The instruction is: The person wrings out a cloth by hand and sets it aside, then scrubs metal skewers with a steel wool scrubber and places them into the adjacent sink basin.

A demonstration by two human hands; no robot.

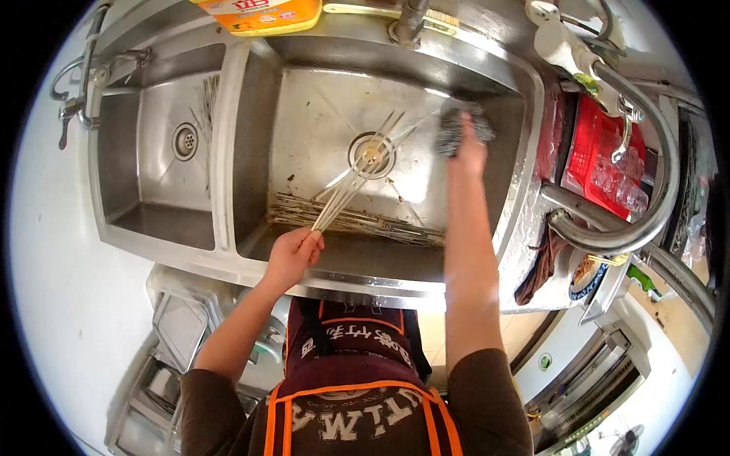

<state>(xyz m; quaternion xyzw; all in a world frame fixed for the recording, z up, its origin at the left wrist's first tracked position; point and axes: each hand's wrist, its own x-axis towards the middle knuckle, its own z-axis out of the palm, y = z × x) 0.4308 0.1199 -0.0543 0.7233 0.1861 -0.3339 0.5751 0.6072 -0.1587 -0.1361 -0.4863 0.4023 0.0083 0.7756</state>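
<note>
My left hand (pixel 294 252) is closed around the lower ends of several thin, pale skewers (pixel 340 199) over the near edge of the large sink basin (pixel 327 102). Their far ends fan out above the drain (pixel 372 156). On the right side of the basin, my right hand (pixel 470 152) grips a grey steel wool scrubber (pixel 454 131), slightly smeared by motion and apart from the skewers. A heap of more skewers (pixel 365 222) lies along the near side of the basin floor, and dark food bits are scattered about it.
More skewers (pixel 208 102) lean in the smaller left basin (pixel 163 171). Behind the sink are an orange-yellow container (pixel 266 17), a long-handled brush (pixel 357 10) and a tap (pixel 411 24). To the right, a curved metal pipe (pixel 669 152) stands near a red basket (pixel 589 156) and a brown cloth (pixel 541 267).
</note>
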